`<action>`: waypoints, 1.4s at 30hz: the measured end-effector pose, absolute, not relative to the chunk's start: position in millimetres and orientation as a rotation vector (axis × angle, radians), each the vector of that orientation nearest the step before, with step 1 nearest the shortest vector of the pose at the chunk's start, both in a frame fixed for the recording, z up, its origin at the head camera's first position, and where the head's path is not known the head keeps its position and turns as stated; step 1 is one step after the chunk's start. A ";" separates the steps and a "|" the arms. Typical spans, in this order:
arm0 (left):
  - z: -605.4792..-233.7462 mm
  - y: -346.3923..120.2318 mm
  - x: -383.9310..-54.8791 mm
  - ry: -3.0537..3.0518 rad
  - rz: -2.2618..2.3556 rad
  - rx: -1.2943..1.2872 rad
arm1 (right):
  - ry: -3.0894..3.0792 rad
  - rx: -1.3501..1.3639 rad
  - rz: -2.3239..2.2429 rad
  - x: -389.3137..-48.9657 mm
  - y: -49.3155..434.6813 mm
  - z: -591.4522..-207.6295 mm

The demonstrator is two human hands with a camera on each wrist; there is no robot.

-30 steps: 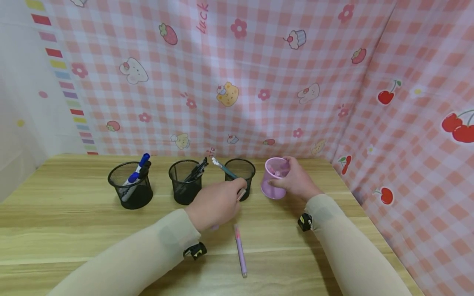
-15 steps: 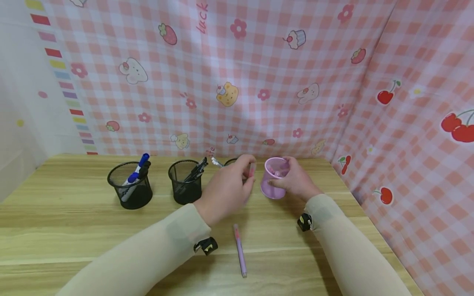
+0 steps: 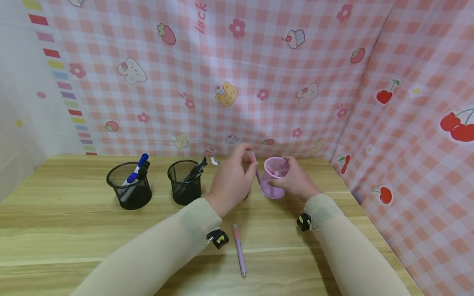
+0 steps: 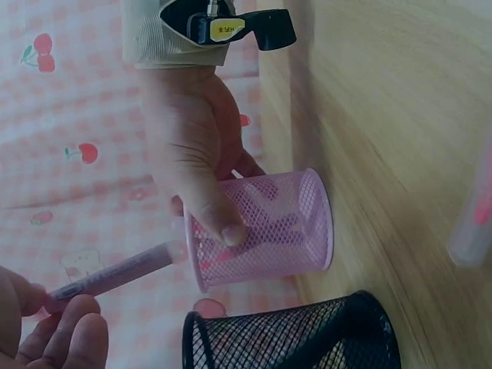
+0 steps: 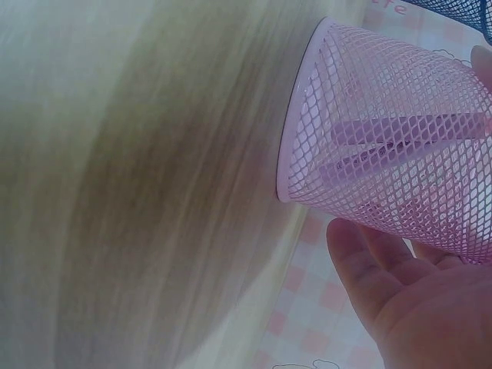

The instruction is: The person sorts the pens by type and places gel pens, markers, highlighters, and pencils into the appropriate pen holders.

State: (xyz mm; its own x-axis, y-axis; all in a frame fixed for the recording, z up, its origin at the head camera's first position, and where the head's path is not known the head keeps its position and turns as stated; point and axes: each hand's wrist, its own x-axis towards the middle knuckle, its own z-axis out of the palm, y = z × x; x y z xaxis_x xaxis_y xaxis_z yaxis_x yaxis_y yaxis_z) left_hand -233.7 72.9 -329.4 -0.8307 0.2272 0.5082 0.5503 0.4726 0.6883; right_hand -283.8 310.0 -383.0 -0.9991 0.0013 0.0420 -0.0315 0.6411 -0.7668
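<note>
My left hand (image 3: 233, 181) pinches a light purple pen (image 3: 258, 174) with a pinkish end, held just left of the pink mesh pen cup (image 3: 272, 189). In the left wrist view that pen (image 4: 115, 275) tilts, one end close to the cup's rim. My right hand (image 3: 299, 183) grips the cup from its right side, the thumb (image 4: 219, 215) across its wall. Through the mesh, in the right wrist view, purple pens (image 5: 407, 127) lie inside. A similar purple pen (image 3: 240, 251) with a pink end rests on the table, below the left hand.
Left on the table (image 3: 74, 222) stand a black mesh cup (image 3: 136, 197) with blue and black markers and another (image 3: 187, 193) with black pens. A third black cup (image 4: 292, 338) is mostly hidden behind my left hand. A checked curtain (image 3: 259, 119) hangs behind.
My left hand has moved up and right with its pen, from in front of the third black cup to beside the pink one. The right hand and pink cup stay put.
</note>
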 end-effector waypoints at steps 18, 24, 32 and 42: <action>-345.3 93.1 -246.1 -2.257 -1.401 -0.592 | -2.794 0.037 1.361 -282.8 309.2 -381.6; -350.5 97.6 -247.8 -2.271 -1.361 -0.591 | -2.794 0.043 1.362 -282.6 309.4 -381.8; -354.2 100.5 -246.5 -2.304 -1.313 -0.562 | -2.797 0.051 1.353 -280.6 308.6 -381.1; -355.6 100.7 -245.9 -2.362 -1.270 -0.565 | -2.793 0.061 1.342 -282.6 309.6 -383.3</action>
